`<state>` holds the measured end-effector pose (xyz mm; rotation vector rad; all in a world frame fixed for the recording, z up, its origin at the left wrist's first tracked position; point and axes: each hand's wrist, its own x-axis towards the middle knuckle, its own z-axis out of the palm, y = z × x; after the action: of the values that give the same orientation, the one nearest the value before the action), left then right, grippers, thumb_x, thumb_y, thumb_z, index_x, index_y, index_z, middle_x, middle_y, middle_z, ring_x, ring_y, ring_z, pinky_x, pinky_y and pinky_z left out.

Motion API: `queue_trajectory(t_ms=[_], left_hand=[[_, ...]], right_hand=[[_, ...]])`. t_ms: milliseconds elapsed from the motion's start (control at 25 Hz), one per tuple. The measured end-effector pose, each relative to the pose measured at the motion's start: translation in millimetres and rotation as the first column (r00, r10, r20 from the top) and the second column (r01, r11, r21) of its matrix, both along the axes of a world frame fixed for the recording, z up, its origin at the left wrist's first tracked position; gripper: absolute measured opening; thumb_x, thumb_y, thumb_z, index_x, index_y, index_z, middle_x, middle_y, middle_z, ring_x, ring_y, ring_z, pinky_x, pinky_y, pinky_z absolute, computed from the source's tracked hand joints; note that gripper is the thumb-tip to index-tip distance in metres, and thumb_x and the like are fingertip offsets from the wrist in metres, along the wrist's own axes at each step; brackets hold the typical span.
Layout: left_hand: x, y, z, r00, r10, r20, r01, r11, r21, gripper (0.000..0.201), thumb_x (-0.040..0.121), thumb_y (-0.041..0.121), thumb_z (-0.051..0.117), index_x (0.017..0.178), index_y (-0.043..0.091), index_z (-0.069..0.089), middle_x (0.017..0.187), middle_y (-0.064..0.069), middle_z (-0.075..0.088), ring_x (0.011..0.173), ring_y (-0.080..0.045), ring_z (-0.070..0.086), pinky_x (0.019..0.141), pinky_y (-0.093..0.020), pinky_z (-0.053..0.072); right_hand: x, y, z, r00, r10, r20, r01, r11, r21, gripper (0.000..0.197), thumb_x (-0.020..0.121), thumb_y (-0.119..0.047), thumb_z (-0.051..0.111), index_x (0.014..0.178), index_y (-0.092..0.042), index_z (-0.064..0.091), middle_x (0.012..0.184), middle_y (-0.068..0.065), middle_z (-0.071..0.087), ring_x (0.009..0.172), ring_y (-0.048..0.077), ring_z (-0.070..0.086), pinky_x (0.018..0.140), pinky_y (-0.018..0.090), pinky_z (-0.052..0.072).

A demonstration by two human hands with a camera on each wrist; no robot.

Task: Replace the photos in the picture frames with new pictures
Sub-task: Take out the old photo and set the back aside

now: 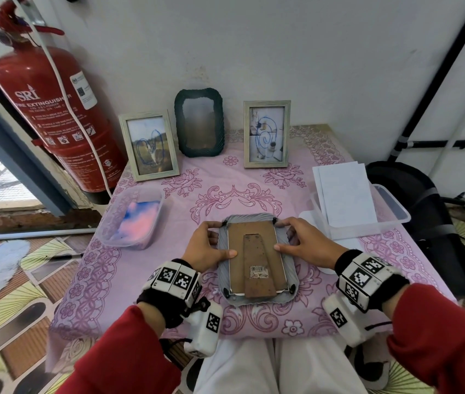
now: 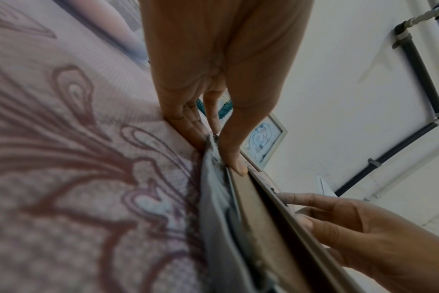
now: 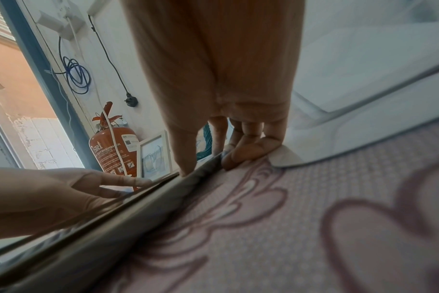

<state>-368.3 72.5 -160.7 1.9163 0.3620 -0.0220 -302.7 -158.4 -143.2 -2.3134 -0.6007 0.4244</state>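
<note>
Right now we sit at a low table under a pink floral cloth (image 1: 254, 194), with a red fire extinguisher (image 1: 52, 115) standing off its far left corner. Along the far edge stand three frames: a pale wooden frame on the left (image 1: 149, 145) and another on the right (image 1: 266, 134), both showing photos scribbled over in blue, and a dark green wavy frame (image 1: 199, 123) between them, whose picture is too hazy to read. On the right a clear tub (image 1: 396, 211) holds white sheets (image 1: 345, 191), possibly the new pictures, though we see only blank sides; on the left a smaller tub (image 1: 106, 223) holds a pink and blue print (image 1: 138, 220).

Nearest us lies the grey wavy frame (image 1: 289, 275), face down, its brown backing board (image 1: 254, 237) and folded stand uppermost. Our left hand (image 1: 207, 245) grips its left edge, fingers curled at the far corner by the small clip, thumb pressing the board. Our right hand (image 1: 308, 240) mirrors this on the right edge, thumb on the board, fingers curled round the rim.

We judge the task is early: the back is still on, so no photo is out of this frame, and the two scribbled photos are still waiting.
</note>
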Motion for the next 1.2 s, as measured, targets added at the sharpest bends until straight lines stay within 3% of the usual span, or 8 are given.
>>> queue_trajectory(t_ms=[160,400,520,760,1000,1200], left_hand=[[0.5,0.2,0.5,1.000,0.000,0.003,0.000,1.000,0.019,0.070,0.065,-0.003,0.080,0.126,0.003,0.044,0.100,-0.011,0.045,0.090,-0.020,0.047,0.086,-0.031,0.046],[0.5,0.4,1.0,1.000,-0.004,0.006,0.004,1.000,0.021,0.070,0.065,-0.003,0.080,0.125,0.003,0.045,0.094,-0.006,0.047,0.086,-0.017,0.047,0.080,-0.026,0.046],[0.2,0.3,1.0,1.000,-0.005,0.004,0.005,1.000,0.007,0.071,0.065,-0.004,0.080,0.126,0.002,0.044,0.088,-0.001,0.046,0.082,-0.015,0.047,0.077,-0.026,0.044],[-0.6,-1.1,3.2,1.000,-0.010,0.002,0.010,1.000,0.019,0.071,0.066,-0.005,0.079,0.128,0.001,0.045,0.100,-0.012,0.046,0.090,-0.021,0.046,0.086,-0.032,0.047],[-0.7,-1.5,3.1,1.000,-0.002,0.006,0.002,1.000,0.007,0.070,0.066,-0.006,0.078,0.127,0.000,0.045,0.098,-0.011,0.046,0.088,-0.019,0.047,0.074,-0.022,0.046],[0.5,-0.4,0.3,1.000,0.009,0.005,-0.009,1.000,0.003,0.069,0.065,-0.007,0.078,0.126,0.001,0.046,0.087,-0.001,0.044,0.076,-0.010,0.046,0.068,-0.011,0.045]], right_hand=[[1.2,-0.4,-1.4,1.000,0.005,-0.010,-0.005,1.000,-0.006,0.058,0.083,-0.022,0.069,0.133,-0.011,0.042,0.098,0.001,0.043,0.073,0.001,0.042,0.077,0.019,0.036],[3.2,-1.2,-2.0,1.000,0.016,0.007,-0.016,1.000,-0.007,0.057,0.083,-0.023,0.070,0.132,-0.013,0.044,0.095,-0.002,0.042,0.072,0.000,0.043,0.075,0.018,0.035],[3.5,-2.1,-1.4,0.999,0.045,0.024,-0.044,0.999,-0.031,0.057,0.083,-0.025,0.069,0.133,-0.015,0.044,0.099,0.002,0.042,0.077,0.005,0.044,0.078,0.017,0.035],[3.6,-1.4,0.2,0.998,0.060,0.007,-0.059,0.997,-0.050,0.058,0.084,-0.026,0.067,0.135,-0.016,0.041,0.102,0.001,0.041,0.082,0.010,0.045,0.079,0.020,0.036],[3.6,-1.4,1.5,0.998,0.067,-0.013,-0.068,0.996,-0.061,0.059,0.085,-0.025,0.066,0.136,-0.015,0.037,0.103,0.000,0.039,0.088,0.010,0.043,0.081,0.021,0.036],[4.7,-0.6,3.0,0.996,0.088,-0.027,-0.090,0.993,-0.078,0.059,0.086,-0.026,0.065,0.136,-0.013,0.036,0.106,-0.002,0.036,0.095,0.009,0.040,0.083,0.019,0.033]])
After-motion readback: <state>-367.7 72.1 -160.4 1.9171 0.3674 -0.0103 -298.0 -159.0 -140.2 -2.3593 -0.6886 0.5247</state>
